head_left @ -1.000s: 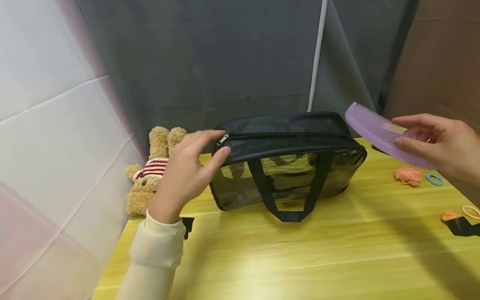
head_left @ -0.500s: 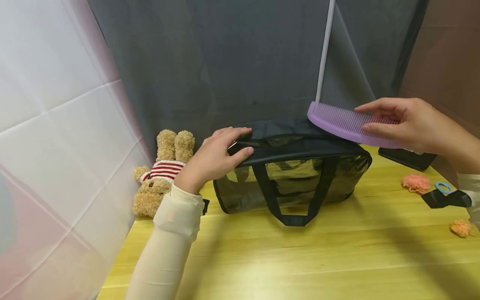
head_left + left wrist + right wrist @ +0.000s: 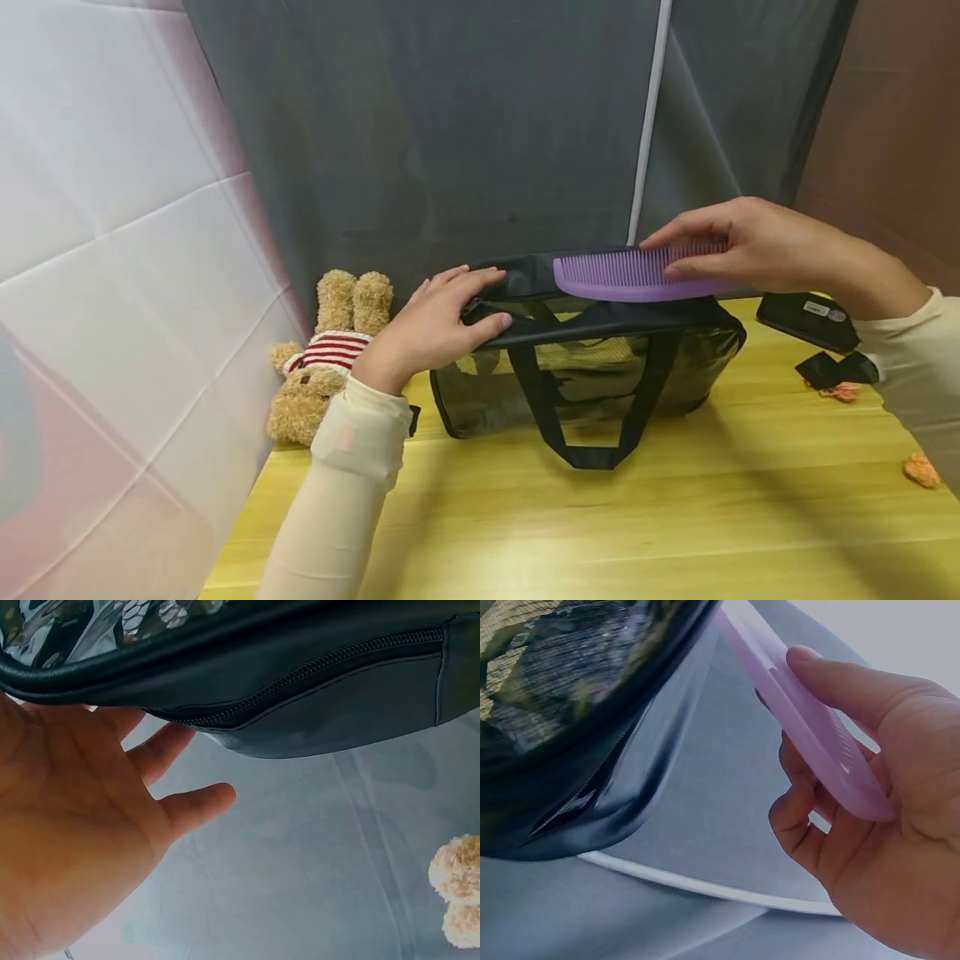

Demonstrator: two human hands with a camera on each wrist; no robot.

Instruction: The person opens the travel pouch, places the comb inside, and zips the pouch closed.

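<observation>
Two hands work: the left hand [image 3: 435, 329] grips the black mesh-sided fabric bag's [image 3: 585, 358] rim, the right hand [image 3: 738, 246] pinches a curved purple plastic comb [image 3: 630, 275].

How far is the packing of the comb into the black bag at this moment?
Done: the black bag looks unzipped, its top edge pulled open by the left hand. In hand: the right hand holds the purple comb flat just above the opening. Left: the comb is not yet inside, and the zipper is not closed.
</observation>
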